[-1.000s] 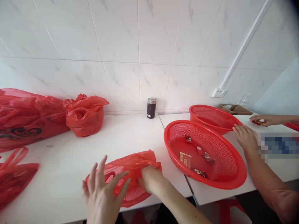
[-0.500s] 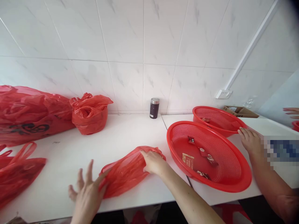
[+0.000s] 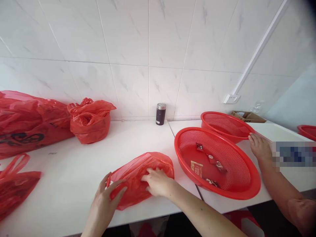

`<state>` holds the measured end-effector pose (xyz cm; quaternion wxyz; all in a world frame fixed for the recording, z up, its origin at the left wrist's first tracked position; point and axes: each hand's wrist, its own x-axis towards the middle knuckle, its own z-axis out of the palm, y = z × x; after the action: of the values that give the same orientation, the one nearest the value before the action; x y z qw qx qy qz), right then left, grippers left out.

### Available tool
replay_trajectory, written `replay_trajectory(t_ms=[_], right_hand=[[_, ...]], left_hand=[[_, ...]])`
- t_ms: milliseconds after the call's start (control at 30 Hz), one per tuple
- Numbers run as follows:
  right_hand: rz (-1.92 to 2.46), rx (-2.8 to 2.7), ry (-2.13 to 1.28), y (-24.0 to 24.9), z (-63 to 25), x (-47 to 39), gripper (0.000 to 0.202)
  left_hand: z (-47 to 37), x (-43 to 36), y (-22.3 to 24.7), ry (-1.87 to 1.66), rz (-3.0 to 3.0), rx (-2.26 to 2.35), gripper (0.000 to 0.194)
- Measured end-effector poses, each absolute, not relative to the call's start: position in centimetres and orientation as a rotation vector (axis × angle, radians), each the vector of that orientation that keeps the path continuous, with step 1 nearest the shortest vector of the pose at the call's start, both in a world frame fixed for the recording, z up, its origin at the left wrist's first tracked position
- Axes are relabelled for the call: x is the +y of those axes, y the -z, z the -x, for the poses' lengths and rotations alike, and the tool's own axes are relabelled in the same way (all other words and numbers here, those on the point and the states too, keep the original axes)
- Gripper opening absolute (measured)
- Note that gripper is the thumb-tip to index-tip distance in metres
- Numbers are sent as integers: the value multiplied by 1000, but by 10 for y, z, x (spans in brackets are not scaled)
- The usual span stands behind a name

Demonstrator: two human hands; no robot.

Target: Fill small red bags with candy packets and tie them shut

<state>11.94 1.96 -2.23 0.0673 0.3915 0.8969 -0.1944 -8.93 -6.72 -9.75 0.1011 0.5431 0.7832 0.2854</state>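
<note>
A thin red plastic bag [image 3: 138, 191] lies on the white table in front of me, its mouth towards the right. My right hand [image 3: 158, 182] reaches into the mouth with its fingers spread. At the bag's left end, my left hand [image 3: 108, 194] touches the plastic, thumb and fingers apart. Just right of the bag stands a large red basket [image 3: 237, 196] with several small packets lying in it, among them a tan packet [image 3: 197, 169].
Behind the basket is a second red basket [image 3: 225, 123], its rim touched by another person's hand [image 3: 260, 148]. A dark flask [image 3: 160, 115] stands by the wall. Red bags [image 3: 90, 126] fill the left. A cardboard box [image 3: 249, 117] sits at the back right.
The bag's right end has opened wider, and my right hand has moved down and left into it. My left hand has shifted right and turned towards the bag. The view has shifted slightly.
</note>
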Motion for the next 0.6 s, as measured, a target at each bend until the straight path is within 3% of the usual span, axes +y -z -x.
replay_trajectory(t_ms=[67, 200, 367, 433, 533, 600], right_hand=[[-1122, 2622, 696, 20, -126, 18, 44], [-1089, 2549, 849, 18, -141, 20, 53], [-1179, 2625, 681, 19, -148, 4, 50], [-1046, 2784, 688, 3, -156, -10, 44], [-601, 3092, 1041, -41, -187, -19, 39], [-688, 3171, 1161, -69, -221, -5, 35]], left_hand=[[88, -58, 99, -731, -1652, 2265, 33], [94, -49, 90, -686, -1694, 2214, 52], [88, -58, 79, -893, -1668, 2108, 68], [83, -64, 78, -918, -1681, 2018, 71], [84, -69, 77, -944, -1768, 1894, 71], [89, -72, 76, -972, -1827, 1809, 67]])
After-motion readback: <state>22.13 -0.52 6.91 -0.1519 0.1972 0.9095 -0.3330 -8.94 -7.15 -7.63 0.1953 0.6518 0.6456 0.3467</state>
